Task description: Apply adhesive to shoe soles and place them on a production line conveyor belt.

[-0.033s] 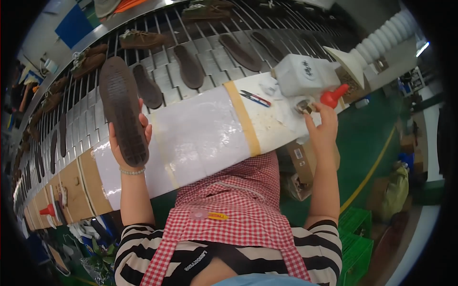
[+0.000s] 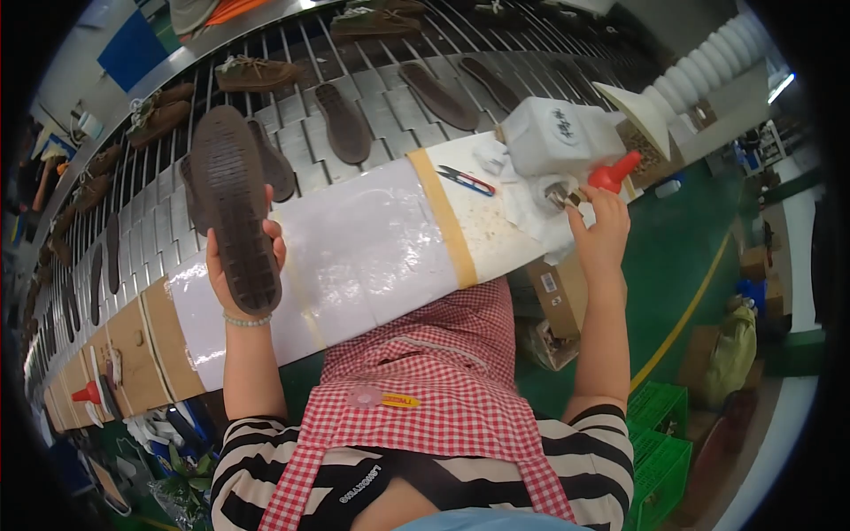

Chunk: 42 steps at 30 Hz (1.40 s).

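Observation:
My left hand (image 2: 271, 237) holds a dark brown shoe sole (image 2: 232, 190) nearly upright, its ribbed face showing, above the near edge of the conveyor. Fingers curl round its lower right edge and the thumb lies along the left. At the right end of the bench, my right hand (image 2: 606, 221) pinches a small tan and dark piece (image 2: 574, 199) over a small shiny cup (image 2: 556, 191). Fingertips partly cover this piece, so its kind is unclear. White crumpled paper (image 2: 529, 209) lies beneath the cup. Beside it are a red-capped nozzle (image 2: 615, 173) and a white plastic jug (image 2: 562, 137).
Several soles, one a brown sole (image 2: 343, 124), and brown shoes (image 2: 258, 73) lie on the slatted conveyor (image 2: 305, 159). Thread snips (image 2: 467, 180) rest on the bench left of the paper. A white duct hose (image 2: 708, 66) hangs at right; green crates (image 2: 653, 460) stand below.
The held sole has dipped slightly down and to the right, and another sole now shows behind its left edge. My right hand keeps its pinch over the cup.

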Each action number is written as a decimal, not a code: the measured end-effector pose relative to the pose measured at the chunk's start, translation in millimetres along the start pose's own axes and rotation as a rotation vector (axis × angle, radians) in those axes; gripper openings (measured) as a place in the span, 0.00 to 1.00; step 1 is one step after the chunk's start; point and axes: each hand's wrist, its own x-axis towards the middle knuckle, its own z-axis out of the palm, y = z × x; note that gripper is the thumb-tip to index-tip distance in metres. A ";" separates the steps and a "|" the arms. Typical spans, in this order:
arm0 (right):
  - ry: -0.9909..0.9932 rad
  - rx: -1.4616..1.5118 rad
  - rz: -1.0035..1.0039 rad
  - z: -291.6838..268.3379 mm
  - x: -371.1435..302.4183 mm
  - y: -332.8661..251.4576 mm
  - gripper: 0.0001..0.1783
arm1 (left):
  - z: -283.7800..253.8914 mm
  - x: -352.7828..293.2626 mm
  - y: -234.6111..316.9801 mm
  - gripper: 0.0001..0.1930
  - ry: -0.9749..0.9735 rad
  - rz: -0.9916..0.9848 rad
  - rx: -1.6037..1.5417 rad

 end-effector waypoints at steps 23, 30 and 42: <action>-0.277 0.180 0.339 21.3 4.9 32.5 0.23 | -29.3 -21.2 -93.6 0.27 0.336 -0.494 -0.228; -0.139 0.864 0.086 -33.6 21.1 -96.7 0.24 | -13.7 -29.2 -117.0 0.23 0.367 -0.535 -0.121; -0.109 0.698 -0.426 -22.7 21.2 -153.3 0.24 | 16.9 -34.4 -114.8 0.27 0.304 -0.644 0.168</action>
